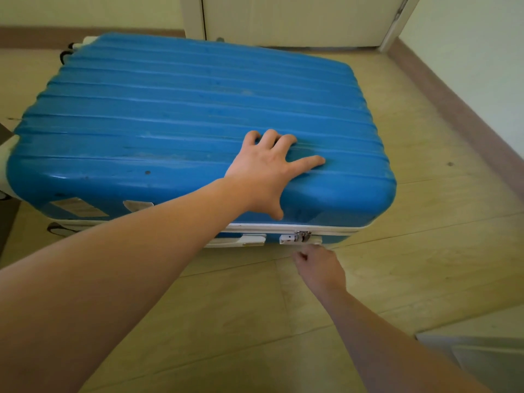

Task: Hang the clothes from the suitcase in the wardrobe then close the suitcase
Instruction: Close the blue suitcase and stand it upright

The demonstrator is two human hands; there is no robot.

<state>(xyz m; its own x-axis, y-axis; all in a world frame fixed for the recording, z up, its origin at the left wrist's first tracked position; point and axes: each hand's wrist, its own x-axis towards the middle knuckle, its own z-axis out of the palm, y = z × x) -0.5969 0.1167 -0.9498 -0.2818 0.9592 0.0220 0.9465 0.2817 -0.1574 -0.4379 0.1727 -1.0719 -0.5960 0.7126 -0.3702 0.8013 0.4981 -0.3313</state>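
Suitcase (pixel 184 123) lies shut, centre frame. Left hand (pixel 263 171) presses flat on it, fingers spread. Right hand (pixel 320 268) curled just below zip pulls (pixel 302 236); grip cannot be determined. Recommend firm downward pressure while zipping.

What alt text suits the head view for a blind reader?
A closed blue suitcase lies flat on the floor. The left hand presses on its lid; the right hand, fingers curled, is just below the zipper pulls.

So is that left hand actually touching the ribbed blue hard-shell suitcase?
Touching. The head view shows the left hand spread on the ribbed blue hard-shell suitcase, palm and fingers pressing flat against its closed lid.
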